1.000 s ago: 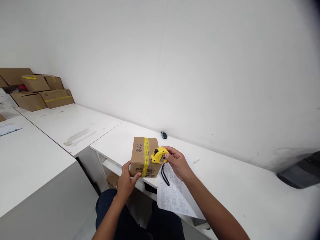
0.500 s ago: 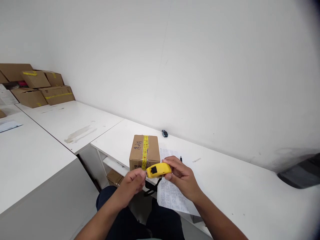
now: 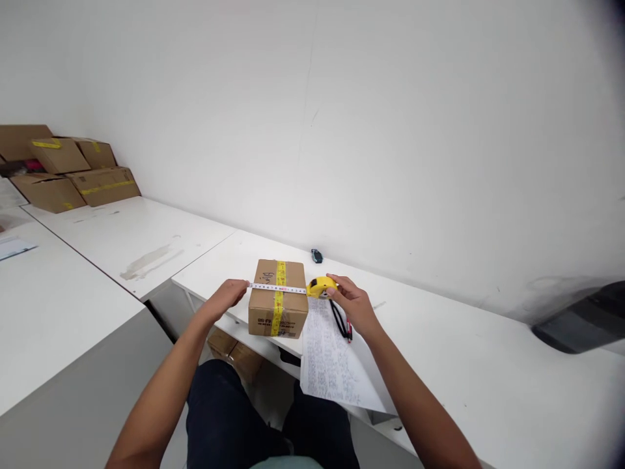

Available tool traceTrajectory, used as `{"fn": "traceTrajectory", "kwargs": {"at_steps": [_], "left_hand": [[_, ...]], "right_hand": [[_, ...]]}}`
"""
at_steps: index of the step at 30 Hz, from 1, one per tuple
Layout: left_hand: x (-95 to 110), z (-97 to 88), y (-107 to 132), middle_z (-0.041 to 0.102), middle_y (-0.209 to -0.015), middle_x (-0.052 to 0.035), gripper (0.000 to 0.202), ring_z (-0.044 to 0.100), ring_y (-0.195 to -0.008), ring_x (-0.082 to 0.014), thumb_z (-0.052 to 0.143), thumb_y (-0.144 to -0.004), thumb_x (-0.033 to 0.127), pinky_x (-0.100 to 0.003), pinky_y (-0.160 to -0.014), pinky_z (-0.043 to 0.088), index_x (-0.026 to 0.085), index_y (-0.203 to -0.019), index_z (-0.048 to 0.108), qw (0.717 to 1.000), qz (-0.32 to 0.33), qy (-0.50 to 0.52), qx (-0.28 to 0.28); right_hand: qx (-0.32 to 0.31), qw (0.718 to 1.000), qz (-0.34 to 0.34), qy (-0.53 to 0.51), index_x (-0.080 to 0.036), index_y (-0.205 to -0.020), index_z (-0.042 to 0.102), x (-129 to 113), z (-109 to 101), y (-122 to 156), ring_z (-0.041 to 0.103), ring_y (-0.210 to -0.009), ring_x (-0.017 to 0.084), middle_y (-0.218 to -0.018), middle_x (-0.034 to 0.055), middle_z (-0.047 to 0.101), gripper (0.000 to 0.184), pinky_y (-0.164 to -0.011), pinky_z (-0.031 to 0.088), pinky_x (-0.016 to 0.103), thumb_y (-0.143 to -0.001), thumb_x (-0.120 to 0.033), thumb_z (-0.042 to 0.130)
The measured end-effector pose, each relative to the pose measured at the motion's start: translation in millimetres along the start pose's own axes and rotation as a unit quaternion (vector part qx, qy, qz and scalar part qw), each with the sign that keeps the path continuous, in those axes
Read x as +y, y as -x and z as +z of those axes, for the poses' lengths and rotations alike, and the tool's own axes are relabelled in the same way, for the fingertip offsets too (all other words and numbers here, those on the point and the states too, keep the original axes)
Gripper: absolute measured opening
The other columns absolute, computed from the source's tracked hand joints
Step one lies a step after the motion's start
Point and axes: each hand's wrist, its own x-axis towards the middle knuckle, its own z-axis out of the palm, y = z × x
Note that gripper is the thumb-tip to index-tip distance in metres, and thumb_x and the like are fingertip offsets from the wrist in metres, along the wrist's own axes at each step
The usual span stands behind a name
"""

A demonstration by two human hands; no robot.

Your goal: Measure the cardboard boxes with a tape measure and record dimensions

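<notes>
A yellow tape measure (image 3: 322,286) is gripped by my right hand (image 3: 352,301) at the right side of a small cardboard box (image 3: 288,306). Its white blade (image 3: 268,286) is drawn out straight across the box's top, over the strip of yellow tape. At the box's left edge, the closed fingers of my left hand (image 3: 228,296) pinch the blade's free end. A black wrist strap (image 3: 336,319) dangles from the tape measure above the handwritten sheets of paper (image 3: 329,365).
The white desk (image 3: 439,352) runs along the wall, with a small dark gadget (image 3: 317,256) by its back edge. Several cardboard boxes (image 3: 107,185) are stacked at the far left. More boxes (image 3: 234,352) sit beneath the desk. A dark object (image 3: 581,319) stands at far right.
My hands have moved up and apart, pulling the blade out of the tape measure. It now spans the box top. Before, the tape measure was in front of the box with the hands close together.
</notes>
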Motion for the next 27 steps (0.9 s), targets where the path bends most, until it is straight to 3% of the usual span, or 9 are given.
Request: {"fn": "traceTrajectory", "kwargs": {"at_steps": [6,9,11,13,16,19,22,24,27], "left_hand": [[27.2,6.2,3.5,0.029,-0.051,0.0040,0.036,0.025,-0.050,-0.0124,0.049,-0.078,0.044,-0.027,-0.049,0.020,0.022,-0.052,0.034,0.991,0.011,-0.132,-0.015],[38.6,3.3,28.4,0.034,-0.053,0.0033,0.035,0.030,-0.053,-0.0134,0.047,-0.080,0.044,-0.026,-0.051,0.024,0.021,-0.055,0.038,0.990,0.041,-0.130,0.027],[45.7,13.2,56.4,0.036,-0.053,0.0031,0.037,0.032,-0.053,-0.0138,0.046,-0.083,0.047,-0.026,-0.051,0.026,0.021,-0.057,0.040,0.990,0.062,-0.108,0.070],[49.6,35.4,86.7,0.039,-0.052,0.0023,0.042,0.035,-0.053,-0.0150,0.046,-0.085,0.053,-0.027,-0.052,0.029,0.022,-0.057,0.045,0.987,0.081,-0.108,0.084],[43.8,82.9,118.7,0.053,-0.063,-0.0021,0.045,0.047,-0.063,-0.0195,0.046,-0.086,0.061,-0.030,-0.059,0.038,0.023,-0.065,0.055,0.992,0.090,-0.090,0.006],[22.5,127.4,124.5,0.063,-0.084,-0.0066,0.052,0.054,-0.079,-0.0226,0.035,-0.090,0.067,-0.034,-0.076,0.045,0.023,-0.090,0.062,0.996,0.041,0.031,-0.072],[-5.3,159.9,113.8,0.065,-0.103,-0.0110,0.066,0.060,-0.090,-0.0234,0.034,-0.087,0.074,-0.038,-0.085,0.048,0.020,-0.116,0.058,0.962,-0.031,0.212,-0.168],[-21.7,175.9,104.4,0.065,-0.106,-0.0127,0.068,0.063,-0.093,-0.0241,0.037,-0.086,0.074,-0.038,-0.083,0.050,0.018,-0.120,0.055,0.941,-0.064,0.289,-0.163],[-37.4,189.9,90.4,0.067,-0.096,-0.0112,0.061,0.064,-0.086,-0.0238,0.051,-0.081,0.070,-0.036,-0.078,0.051,0.015,-0.109,0.057,0.972,-0.057,0.218,-0.072]], "right_hand": [[0.000,1.000,-0.023,-0.003,-0.030,-0.116,0.070,-7.7,18.2,-3.6,0.050,-0.073,0.014,-0.105,0.0037,0.060,0.040,-0.072,0.048,0.032,-0.080,-0.047,0.071],[-0.005,0.999,-0.046,-0.026,-0.032,-0.114,0.070,-26.3,15.4,10.6,0.051,-0.076,0.015,-0.105,0.0036,0.059,0.034,-0.074,0.049,0.033,-0.082,-0.042,0.071],[-0.019,0.996,-0.075,-0.044,-0.034,-0.115,0.068,-42.7,11.9,30.2,0.054,-0.084,0.018,-0.106,0.0043,0.058,0.032,-0.076,0.050,0.035,-0.083,-0.038,0.070],[-0.045,0.991,-0.111,-0.059,-0.036,-0.118,0.066,-56.9,10.3,55.4,0.056,-0.093,0.021,-0.106,0.0053,0.058,0.033,-0.077,0.052,0.037,-0.085,-0.035,0.069],[-0.065,0.984,-0.159,-0.053,-0.038,-0.124,0.061,-64.5,15.7,94.4,0.058,-0.099,0.024,-0.108,0.0071,0.058,0.040,-0.079,0.054,0.039,-0.085,-0.031,0.069],[-0.011,0.984,-0.175,0.018,-0.039,-0.130,0.055,-54.6,27.8,125.7,0.059,-0.100,0.024,-0.112,0.0079,0.059,0.049,-0.082,0.054,0.039,-0.085,-0.024,0.069],[0.030,0.976,-0.185,0.106,-0.038,-0.135,0.050,-38.0,34.0,144.4,0.060,-0.105,0.024,-0.115,0.0089,0.059,0.051,-0.086,0.054,0.040,-0.088,-0.020,0.062],[-0.020,0.969,-0.197,0.146,-0.033,-0.137,0.049,-27.2,26.8,145.6,0.061,-0.108,0.025,-0.120,0.0107,0.059,0.046,-0.088,0.054,0.040,-0.092,-0.025,0.057],[-0.112,0.961,-0.123,0.221,-0.028,-0.135,0.053,-9.9,-5.2,120.9,0.067,-0.093,0.020,-0.109,0.0088,0.067,0.038,-0.078,0.056,0.034,-0.101,-0.031,0.036]]}}
